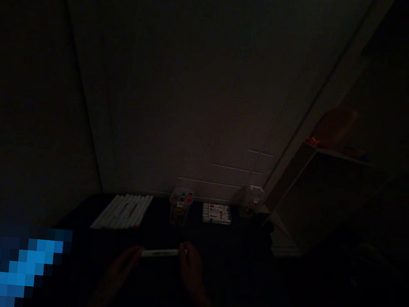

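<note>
The scene is very dark. My left hand [123, 268] and my right hand [190, 267] hold a white marker pen [160, 253] level between them, one hand pinching each end, above a dark table [237, 271]. Beyond them a row of several white markers [123, 211] lies side by side on the table.
A small clear container with coloured bits [180, 208], a flat printed box [216, 213] and a clear tub [254, 201] stand at the table's far edge by the wall. A pale shelf unit [307, 201] stands at the right. A blurred blue patch [18, 268] covers the lower left.
</note>
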A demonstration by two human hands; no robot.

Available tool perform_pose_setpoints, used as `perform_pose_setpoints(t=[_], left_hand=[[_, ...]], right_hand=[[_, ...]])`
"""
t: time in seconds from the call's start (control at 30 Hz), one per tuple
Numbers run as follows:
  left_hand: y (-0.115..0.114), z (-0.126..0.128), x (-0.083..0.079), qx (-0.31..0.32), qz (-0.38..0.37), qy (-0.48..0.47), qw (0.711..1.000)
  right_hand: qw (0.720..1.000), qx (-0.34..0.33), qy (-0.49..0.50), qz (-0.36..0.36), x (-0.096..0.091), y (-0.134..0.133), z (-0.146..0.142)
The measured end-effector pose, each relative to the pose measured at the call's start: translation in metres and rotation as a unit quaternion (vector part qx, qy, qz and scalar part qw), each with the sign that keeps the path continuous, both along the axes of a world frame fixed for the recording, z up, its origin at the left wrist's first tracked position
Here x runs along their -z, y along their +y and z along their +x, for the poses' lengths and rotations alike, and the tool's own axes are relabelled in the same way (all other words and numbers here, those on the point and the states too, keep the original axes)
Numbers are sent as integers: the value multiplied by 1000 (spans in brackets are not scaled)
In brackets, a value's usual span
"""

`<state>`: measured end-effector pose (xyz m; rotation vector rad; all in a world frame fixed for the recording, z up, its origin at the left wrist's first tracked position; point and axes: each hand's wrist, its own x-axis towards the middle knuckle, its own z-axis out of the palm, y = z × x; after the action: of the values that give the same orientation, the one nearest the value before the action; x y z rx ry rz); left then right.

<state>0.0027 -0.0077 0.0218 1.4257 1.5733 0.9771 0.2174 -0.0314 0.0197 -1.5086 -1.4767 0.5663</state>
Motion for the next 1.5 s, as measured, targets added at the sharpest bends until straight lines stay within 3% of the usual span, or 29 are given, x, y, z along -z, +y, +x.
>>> perform_pose_setpoints(t=[0.27, 0.6, 0.93, 1.13, 1.33, 1.5], left_hand=[[5, -16, 8, 52, -25, 38, 998], [4, -4, 19, 57, 12, 63, 996], [-5, 3, -6, 104, 58, 53, 991], [0, 3, -2, 70, 55, 63, 994], [4, 7, 7, 74, 49, 64, 994], [3, 20, -12, 112, 39, 139, 983]], right_hand=[[1000, 15, -5, 14, 3, -2, -4], [999, 36, -8, -3, -6, -1, -2], [996, -6, 82, 23, -22, -6, 0], [995, 41, 88, 39, -10, -1, 0], [996, 31, 47, 62, -3, 1, 1], [993, 1, 99, 65, -15, -3, 1]])
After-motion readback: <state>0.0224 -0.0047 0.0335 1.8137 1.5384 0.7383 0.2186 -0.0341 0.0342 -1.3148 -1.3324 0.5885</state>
